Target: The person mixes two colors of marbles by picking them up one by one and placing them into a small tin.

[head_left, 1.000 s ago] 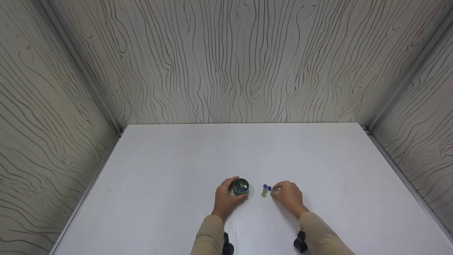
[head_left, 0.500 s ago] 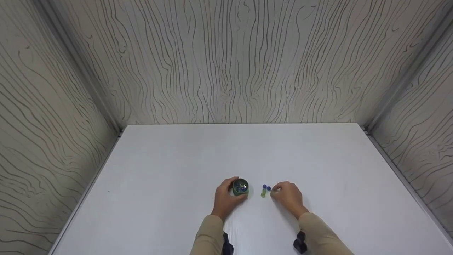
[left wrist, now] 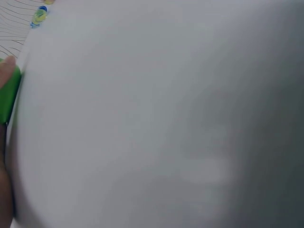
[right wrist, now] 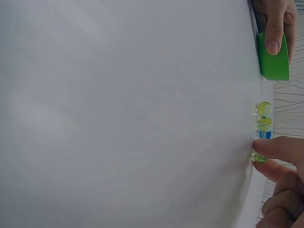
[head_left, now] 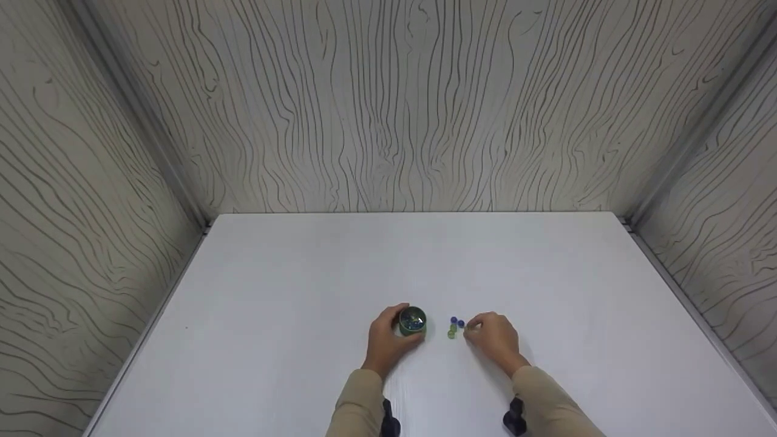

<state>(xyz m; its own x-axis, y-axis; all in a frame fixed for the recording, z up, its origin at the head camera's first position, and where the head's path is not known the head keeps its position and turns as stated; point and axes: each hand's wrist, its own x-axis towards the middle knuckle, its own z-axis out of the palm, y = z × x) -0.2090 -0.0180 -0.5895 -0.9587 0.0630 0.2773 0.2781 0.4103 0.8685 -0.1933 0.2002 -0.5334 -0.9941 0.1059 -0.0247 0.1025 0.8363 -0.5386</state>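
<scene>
My left hand [head_left: 386,342] curls round a small green cup [head_left: 413,328] standing on the white table, thumb on its near side and fingers on its far side. Blue and yellowish marbles [head_left: 413,320] show inside it. To the right, my right hand [head_left: 496,337] pinches a green glass marble [right wrist: 260,158] between thumb and index finger, low at the tabletop. Just left of those fingertips lies a close group of loose marbles: blue marbles [head_left: 454,320] at the back and yellow-green marbles [head_left: 451,334] in front. In the left wrist view only part of the cup [left wrist: 8,97] and hand shows.
The broad white table [head_left: 291,267] ends at a back wall panel [head_left: 388,121] with wood-grain lines. Similar panels enclose the left side [head_left: 79,243] and right side [head_left: 722,200]. A tiny dark speck [head_left: 186,328] lies far left on the tabletop.
</scene>
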